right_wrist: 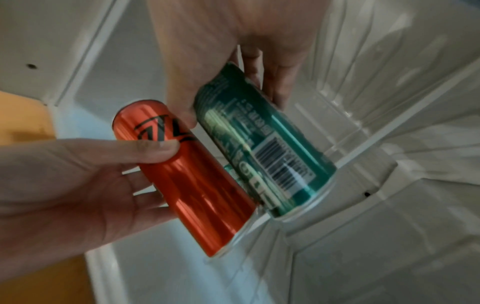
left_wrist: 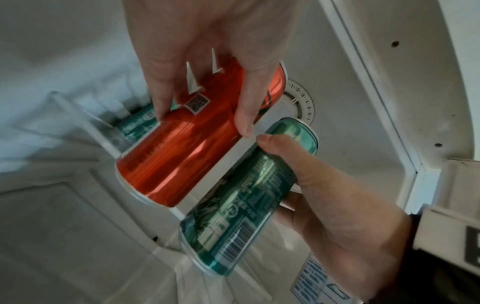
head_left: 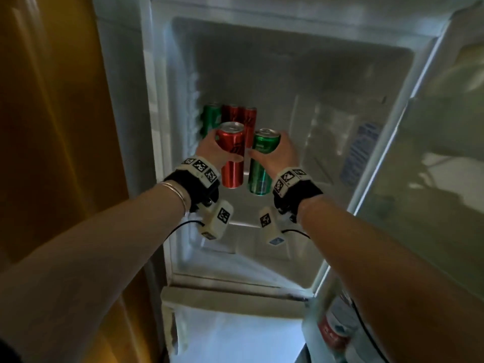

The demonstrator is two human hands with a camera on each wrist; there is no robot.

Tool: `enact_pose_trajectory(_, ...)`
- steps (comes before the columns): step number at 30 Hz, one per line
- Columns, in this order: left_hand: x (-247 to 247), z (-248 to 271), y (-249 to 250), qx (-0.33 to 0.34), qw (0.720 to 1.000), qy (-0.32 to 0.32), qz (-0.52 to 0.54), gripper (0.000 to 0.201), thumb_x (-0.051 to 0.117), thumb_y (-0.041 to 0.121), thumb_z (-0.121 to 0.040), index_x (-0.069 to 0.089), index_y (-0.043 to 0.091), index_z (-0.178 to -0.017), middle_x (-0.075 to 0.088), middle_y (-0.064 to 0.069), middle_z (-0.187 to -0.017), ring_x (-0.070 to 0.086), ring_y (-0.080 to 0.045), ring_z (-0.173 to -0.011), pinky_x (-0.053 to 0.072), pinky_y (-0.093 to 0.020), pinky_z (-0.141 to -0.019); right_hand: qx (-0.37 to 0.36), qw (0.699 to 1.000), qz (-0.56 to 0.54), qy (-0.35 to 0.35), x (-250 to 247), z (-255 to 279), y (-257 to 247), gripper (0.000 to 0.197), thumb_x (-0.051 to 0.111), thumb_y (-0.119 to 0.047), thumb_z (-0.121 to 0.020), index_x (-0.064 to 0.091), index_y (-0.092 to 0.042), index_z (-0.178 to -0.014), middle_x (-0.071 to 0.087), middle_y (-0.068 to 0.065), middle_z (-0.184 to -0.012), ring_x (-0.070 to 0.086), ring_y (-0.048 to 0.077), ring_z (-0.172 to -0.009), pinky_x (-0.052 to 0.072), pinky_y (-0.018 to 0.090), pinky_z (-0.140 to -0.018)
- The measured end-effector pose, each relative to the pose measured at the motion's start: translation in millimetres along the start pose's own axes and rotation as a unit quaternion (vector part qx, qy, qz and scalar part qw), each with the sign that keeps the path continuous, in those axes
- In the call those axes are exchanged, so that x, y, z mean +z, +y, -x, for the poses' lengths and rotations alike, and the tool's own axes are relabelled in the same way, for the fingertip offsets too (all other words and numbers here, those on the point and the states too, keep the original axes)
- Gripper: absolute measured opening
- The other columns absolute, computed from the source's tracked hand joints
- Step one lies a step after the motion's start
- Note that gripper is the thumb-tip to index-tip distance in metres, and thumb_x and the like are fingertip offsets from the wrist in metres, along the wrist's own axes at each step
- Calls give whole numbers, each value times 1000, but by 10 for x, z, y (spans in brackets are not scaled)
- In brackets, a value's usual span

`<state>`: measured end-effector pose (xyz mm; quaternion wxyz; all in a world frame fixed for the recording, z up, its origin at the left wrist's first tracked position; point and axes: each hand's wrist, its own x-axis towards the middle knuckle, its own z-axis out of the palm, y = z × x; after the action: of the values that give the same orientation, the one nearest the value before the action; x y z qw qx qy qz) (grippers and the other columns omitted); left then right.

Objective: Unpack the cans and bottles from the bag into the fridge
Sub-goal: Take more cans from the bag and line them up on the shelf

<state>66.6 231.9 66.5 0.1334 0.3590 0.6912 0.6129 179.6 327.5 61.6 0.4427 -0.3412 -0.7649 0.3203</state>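
- Reaching into the open fridge compartment: both forearms, side by side.
- Left hand is gripping a red can, fingers and thumb curling round its upper half; the can is standing upright, long axis vertical, top up.
- Right hand is gripping a green can the same way, just beside the red one, the two apart by a narrow gap.
- Both cans are hanging clear above the compartment floor.
- Behind them, three shelved cans are standing upright at the back left.
- Open room is lying to the right, toward the clear bin.
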Motion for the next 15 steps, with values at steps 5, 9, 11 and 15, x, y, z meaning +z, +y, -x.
enact_pose_trajectory(5, 75, -674, 61, 17, 999, -9, -26, 77, 81, -2, -61, 46, 8, -129, 57, -9, -128, 53, -25, -120, 43, -39, -103, 12, 999, 37, 34, 162, -569, 0, 62, 82, -35, -65, 51, -16, -115, 61, 4, -111, 60, 19, -100, 49, 28, -80)
enact_pose_trajectory(9, 139, -1159, 41, 14, 1000, -21, -14, 71, 82, -4, -58, 52, 7, -121, 61, -9, -122, 57, -25, -116, 43, -42, -103, 38, 996, 74, 38, 287, -956, -8, 69, 81, -35, -68, 47, -16, -125, 61, 3, -116, 61, 20, -104, 53, 32, -84)
enact_pose_trajectory(11, 166, -1351, -1, 11, 999, -29, -20, 71, 82, -4, -58, 52, 8, -122, 61, -8, -122, 57, -24, -115, 42, -41, -104, 39, 996, 68, 31, 360, -1109, 26, 63, 81, -30, -69, 49, -15, -120, 62, 1, -111, 62, 19, -101, 50, 28, -80)
enact_pose_trajectory(15, 242, -1660, -162, -5, 999, -41, -26, 75, 83, -6, -54, 53, 9, -122, 62, -8, -121, 57, -25, -115, 41, -38, -105, 50, 997, 63, 1, 516, -1340, 133, 61, 83, -31, -66, 51, -14, -115, 58, -4, -100, 56, 12, -89, 43, 25, -77)
